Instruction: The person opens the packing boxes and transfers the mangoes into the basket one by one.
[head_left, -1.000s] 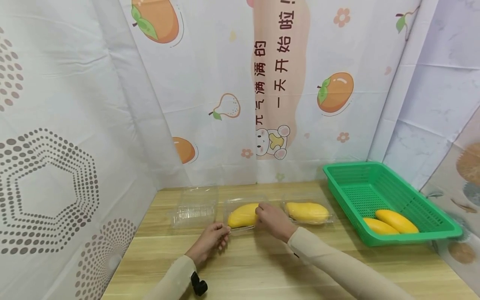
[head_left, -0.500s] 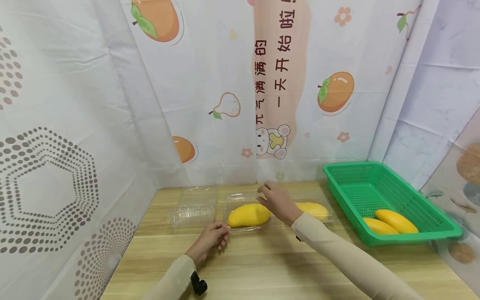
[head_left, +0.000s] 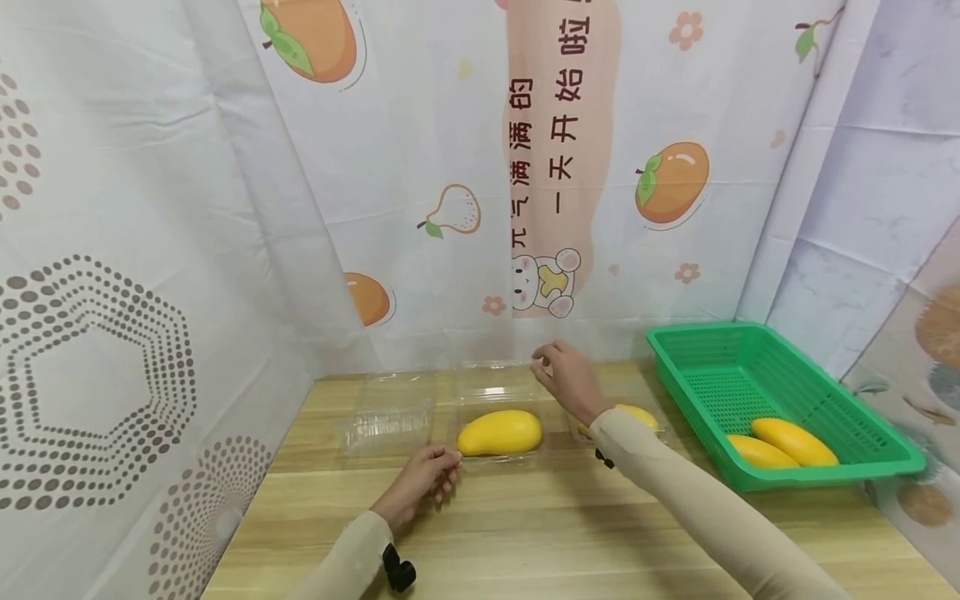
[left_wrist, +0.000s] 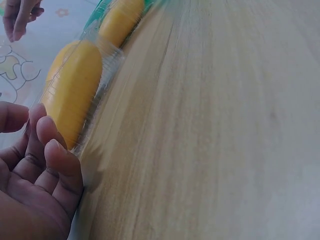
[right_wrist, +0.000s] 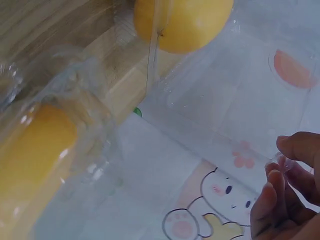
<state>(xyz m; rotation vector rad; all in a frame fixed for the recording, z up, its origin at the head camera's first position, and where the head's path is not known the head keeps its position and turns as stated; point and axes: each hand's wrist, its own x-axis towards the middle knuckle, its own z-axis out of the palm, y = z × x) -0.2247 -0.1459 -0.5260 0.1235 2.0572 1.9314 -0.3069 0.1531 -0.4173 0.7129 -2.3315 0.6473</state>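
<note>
Wooden tabletop, fruit-printed curtain; clear box rim in left hand, lid in right hand.

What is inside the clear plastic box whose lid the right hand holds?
One yellow fruit lies inside the clear plastic box, with the lid raised. What is beneath the fruit cannot be seen, because the fruit covers it.

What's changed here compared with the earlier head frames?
The right hand moved up and away from the person, swinging open the clear lid of the middle container. The left hand stayed at its near-left corner; green basket unmoved.
</note>
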